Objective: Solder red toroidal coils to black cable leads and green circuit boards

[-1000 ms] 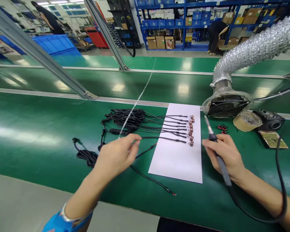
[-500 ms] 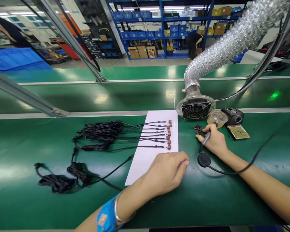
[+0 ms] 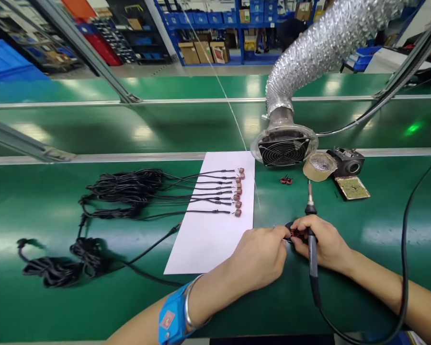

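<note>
**Small red-and-black piece (image 3: 294, 233) sits between my 2 hands**

Over my remote feed, the small piece lies above the green tabletop (image 3: 136, 311), at the thumb and forefinger tips of the right hand (image 3: 325, 243). That grip is clamped: the fingers wrap a grey-handled soldering iron (image 3: 312, 254), while the thumb and forefinger pinch the piece. The right hand is the nearer, since it touches the piece; the left hand (image 3: 260, 256) comes in from the opposite side, fingertips drawn together just beside it. I cannot tell whether the left grip has hold of anything.

The relation I judge to matter most is the iron's heading. Its long axis runs away from me, metal tip towards a cream, round tape roll (image 3: 319, 166), so the tip lies beyond the piece and points past it, not at it. The piece is left of the shaft. Fingers cover too much of it for me to read its own long axis. A flat black disc (image 3: 289, 224) shows partly behind the fingertips.

Farther off, near the roll, lies a small cluster of red-and-black parts (image 3: 286, 180). Left of both hands, a white rectangular paper sheet (image 3: 208, 244) carries the ends of thin black cables (image 3: 129, 189), with small copper-coloured cylinders (image 3: 238, 212) lined up just beside those ends.
</note>
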Motion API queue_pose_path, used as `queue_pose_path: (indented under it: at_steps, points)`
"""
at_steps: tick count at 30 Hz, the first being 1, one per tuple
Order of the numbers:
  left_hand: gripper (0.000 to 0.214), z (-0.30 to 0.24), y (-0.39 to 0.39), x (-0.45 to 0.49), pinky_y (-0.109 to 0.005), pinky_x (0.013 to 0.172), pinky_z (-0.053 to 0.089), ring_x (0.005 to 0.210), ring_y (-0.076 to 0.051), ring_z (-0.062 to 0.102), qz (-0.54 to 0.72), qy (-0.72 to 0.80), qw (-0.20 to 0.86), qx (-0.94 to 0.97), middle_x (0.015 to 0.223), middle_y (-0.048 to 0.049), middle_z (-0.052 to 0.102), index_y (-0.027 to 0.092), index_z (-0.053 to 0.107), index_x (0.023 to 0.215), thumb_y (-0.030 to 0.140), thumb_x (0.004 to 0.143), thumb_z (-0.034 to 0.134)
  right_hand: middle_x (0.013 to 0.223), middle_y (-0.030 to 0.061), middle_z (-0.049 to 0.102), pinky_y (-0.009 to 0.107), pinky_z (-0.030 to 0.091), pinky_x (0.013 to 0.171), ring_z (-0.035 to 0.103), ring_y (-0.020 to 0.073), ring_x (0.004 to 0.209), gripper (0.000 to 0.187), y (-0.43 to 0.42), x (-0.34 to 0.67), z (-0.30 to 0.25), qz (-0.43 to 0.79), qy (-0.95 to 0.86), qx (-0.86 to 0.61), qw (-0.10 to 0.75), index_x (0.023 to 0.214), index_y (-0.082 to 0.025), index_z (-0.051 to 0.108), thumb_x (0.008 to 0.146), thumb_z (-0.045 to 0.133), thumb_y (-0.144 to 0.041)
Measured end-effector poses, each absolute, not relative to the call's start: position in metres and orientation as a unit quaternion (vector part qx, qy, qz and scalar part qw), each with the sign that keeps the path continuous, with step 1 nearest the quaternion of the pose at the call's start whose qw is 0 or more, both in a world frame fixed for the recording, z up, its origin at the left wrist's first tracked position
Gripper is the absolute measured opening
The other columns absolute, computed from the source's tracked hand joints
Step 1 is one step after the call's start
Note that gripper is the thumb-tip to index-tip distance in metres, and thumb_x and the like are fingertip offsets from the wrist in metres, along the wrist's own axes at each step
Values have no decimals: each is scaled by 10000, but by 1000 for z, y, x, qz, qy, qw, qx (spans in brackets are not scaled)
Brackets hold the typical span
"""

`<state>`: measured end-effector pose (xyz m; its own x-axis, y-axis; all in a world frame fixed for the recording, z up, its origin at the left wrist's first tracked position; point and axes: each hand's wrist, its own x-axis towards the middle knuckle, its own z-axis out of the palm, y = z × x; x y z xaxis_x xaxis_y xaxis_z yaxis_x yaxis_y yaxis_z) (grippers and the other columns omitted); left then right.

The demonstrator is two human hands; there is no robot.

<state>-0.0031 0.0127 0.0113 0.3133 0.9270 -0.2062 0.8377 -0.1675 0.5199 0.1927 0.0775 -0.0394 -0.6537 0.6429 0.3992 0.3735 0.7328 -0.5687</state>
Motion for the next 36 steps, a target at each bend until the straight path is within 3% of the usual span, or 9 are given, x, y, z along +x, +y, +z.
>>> queue_pose_path:
  at_steps: [8,12,15,19,22,25,29,36]
  points:
    - [397,-10,9,-4,-424,768,550,845,-273,713,106,573,280,763,976,-89,746,165,607,1214,167,901,363,889,15,638,260,529,691,609,142,781,269,80,196,-38,288,-888,-235,272,1029,-225,473,812,545,-82]
    - [374,-10,9,-6,-382,769,522,835,-248,702,141,578,306,744,975,-80,744,174,633,1182,188,914,373,943,30,634,234,534,683,609,122,777,309,78,201,-29,325,-870,-265,259,1090,-212,487,814,591,-119]
    - [303,-5,10,-4,-309,695,480,744,-194,664,170,592,351,705,858,-40,723,193,660,1082,234,938,396,910,14,635,220,521,677,598,104,741,279,76,204,-22,297,-858,-287,306,1037,-211,493,803,611,-115]
    - [292,2,16,2,-238,492,311,489,-108,427,191,608,443,630,541,52,487,197,612,774,355,949,441,819,-25,625,198,480,634,553,70,637,220,71,202,-16,256,-851,-282,361,970,-211,490,823,584,-77]
    - [338,4,21,10,-230,449,217,456,-91,321,206,625,468,590,486,77,368,196,564,695,455,908,523,797,-30,611,193,474,633,554,71,641,210,68,198,-17,257,-858,-270,352,972,-206,496,828,560,-68]
    - [332,4,23,14,-221,444,201,449,-83,312,210,640,464,575,473,82,359,192,554,675,456,876,569,788,-32,600,187,467,617,552,71,637,227,67,197,-18,276,-857,-268,342,988,-202,494,821,542,-55]
    - [219,4,20,14,-218,453,223,444,-80,314,218,627,463,587,482,86,368,188,595,740,331,889,522,826,-18,622,189,466,622,549,77,653,245,69,199,-19,280,-859,-253,345,987,-198,501,810,547,-36]
    - [206,5,16,13,-233,468,215,449,-80,287,210,607,439,629,492,88,325,184,671,839,276,898,497,717,-13,608,239,407,573,493,116,607,227,79,202,-26,197,-891,-190,363,1004,-190,542,826,532,-50]
